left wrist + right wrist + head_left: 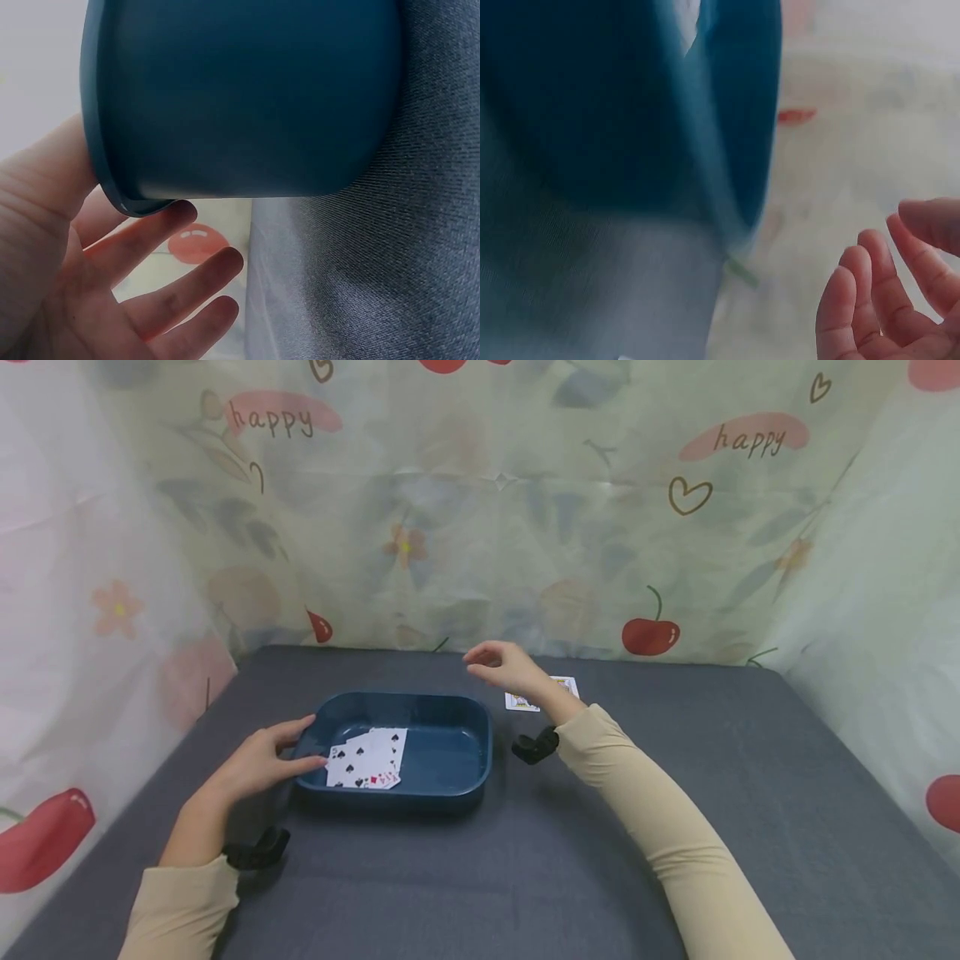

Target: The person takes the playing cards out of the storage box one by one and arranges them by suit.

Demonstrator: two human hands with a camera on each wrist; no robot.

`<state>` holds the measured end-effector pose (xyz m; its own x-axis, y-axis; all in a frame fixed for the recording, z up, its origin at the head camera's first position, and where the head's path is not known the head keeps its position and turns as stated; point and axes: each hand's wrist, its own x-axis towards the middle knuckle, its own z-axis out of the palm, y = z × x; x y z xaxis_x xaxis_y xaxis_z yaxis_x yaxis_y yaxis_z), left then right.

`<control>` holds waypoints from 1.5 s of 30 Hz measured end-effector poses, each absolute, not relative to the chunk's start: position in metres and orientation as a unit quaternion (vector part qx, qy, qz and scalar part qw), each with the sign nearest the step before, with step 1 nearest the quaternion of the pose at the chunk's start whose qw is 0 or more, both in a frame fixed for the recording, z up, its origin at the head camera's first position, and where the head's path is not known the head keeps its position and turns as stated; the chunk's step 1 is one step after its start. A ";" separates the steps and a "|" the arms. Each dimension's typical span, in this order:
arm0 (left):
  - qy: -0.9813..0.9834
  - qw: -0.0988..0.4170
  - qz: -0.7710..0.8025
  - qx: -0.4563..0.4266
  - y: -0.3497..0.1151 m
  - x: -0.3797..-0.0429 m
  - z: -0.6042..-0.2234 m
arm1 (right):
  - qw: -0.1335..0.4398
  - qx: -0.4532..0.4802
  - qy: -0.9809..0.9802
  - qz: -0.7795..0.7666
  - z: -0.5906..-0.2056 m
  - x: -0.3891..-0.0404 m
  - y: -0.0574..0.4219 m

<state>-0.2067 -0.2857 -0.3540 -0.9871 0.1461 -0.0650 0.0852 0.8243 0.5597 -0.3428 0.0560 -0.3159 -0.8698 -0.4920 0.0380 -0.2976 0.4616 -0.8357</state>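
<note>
A dark blue tray (450, 756) stands left of centre on the grey cloth, with several playing cards (367, 758) overlapping face up in its left part, mostly spades and some red ones. My left hand (262, 760) holds the tray's left end, thumb over the rim and fingertips at the outer wall (247, 105). Beyond the tray's right end, my right hand (510, 670) hovers with fingers loosely bent and nothing in them. Face cards (519, 702) lie on the cloth just behind the right wrist, partly covered by it.
The grey cloth (645, 860) covers the table. A patterned curtain (495, 552) hangs behind, with side curtains at left and right. Black wrist straps (257, 850) show on both arms.
</note>
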 end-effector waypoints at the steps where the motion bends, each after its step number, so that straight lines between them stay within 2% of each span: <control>1: 0.954 0.053 0.290 0.061 -0.286 -0.207 -0.354 | 0.109 -0.245 0.845 -0.463 -0.314 -0.341 0.049; 6: 0.953 0.051 0.293 0.064 -0.288 -0.208 -0.354 | 0.134 -0.312 0.837 -0.428 -0.308 -0.335 0.015; 12: 0.953 0.049 0.292 0.064 -0.288 -0.208 -0.355 | 0.200 -0.388 0.825 -0.359 -0.308 -0.326 -0.021; 16: 0.953 0.050 0.291 0.063 -0.287 -0.209 -0.356 | 0.217 -0.422 0.820 -0.320 -0.315 -0.326 -0.039; 36: 0.950 0.042 0.299 0.074 -0.289 -0.210 -0.356 | 0.264 -0.399 0.839 -0.258 -0.353 -0.321 -0.093; 45: 0.949 0.045 0.301 0.079 -0.288 -0.209 -0.354 | 0.230 -0.405 0.870 -0.161 -0.363 -0.313 -0.100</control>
<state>-0.2090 -0.2881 -0.3537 -0.9836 0.1763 -0.0384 0.1219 0.8062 0.5790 -0.3131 -0.0999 -0.3627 -0.5671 -0.7782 -0.2698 -0.6304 0.6210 -0.4658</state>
